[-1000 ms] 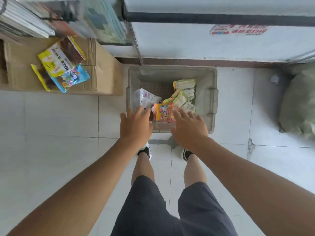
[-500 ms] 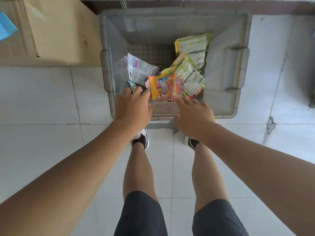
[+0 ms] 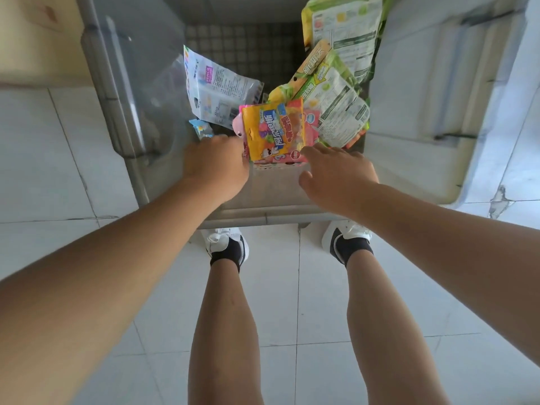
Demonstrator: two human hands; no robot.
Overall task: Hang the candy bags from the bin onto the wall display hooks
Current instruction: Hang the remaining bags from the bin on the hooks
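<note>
**Clerk:** Lowest in the frame?

**Checker:** Two bare legs on a pale tiled floor (image 3: 298,302). White shoes with dark socks: one left shoe (image 3: 225,241), one right shoe (image 3: 347,235), toes at the near rim of the bin.

**Clerk:** Hands?

**Checker:** At centre, the left hand (image 3: 216,168), back to the camera, reaching over the near rim. Its fingers bend down out of sight beside the left edge of the orange candy bag, so I cannot tell whether it has hold of anything. Right of centre, the right hand (image 3: 339,173), fingers loosely extended, thumb held apart, nothing gripped. Its forefinger tip is at the lower right corner of the pink candy bag; I cannot tell if they touch.

**Clerk:** Container?

**Checker:** One grey translucent bin (image 3: 122,97), filling the upper half of the frame. Contents:
- orange candy bag (image 3: 271,130), centre, lying on top of the pink candy bag (image 3: 309,118)
- green bag (image 3: 336,103), just right of those
- second green bag (image 3: 344,27), top right, against the far right wall
- clear bag (image 3: 216,89) with a white printed label, up and left of the orange one
- small blue packet (image 3: 201,131), just above the left hand

**Clerk:** Farthest?

**Checker:** One cardboard box (image 3: 35,39), upper left corner, beside the bin.
</note>
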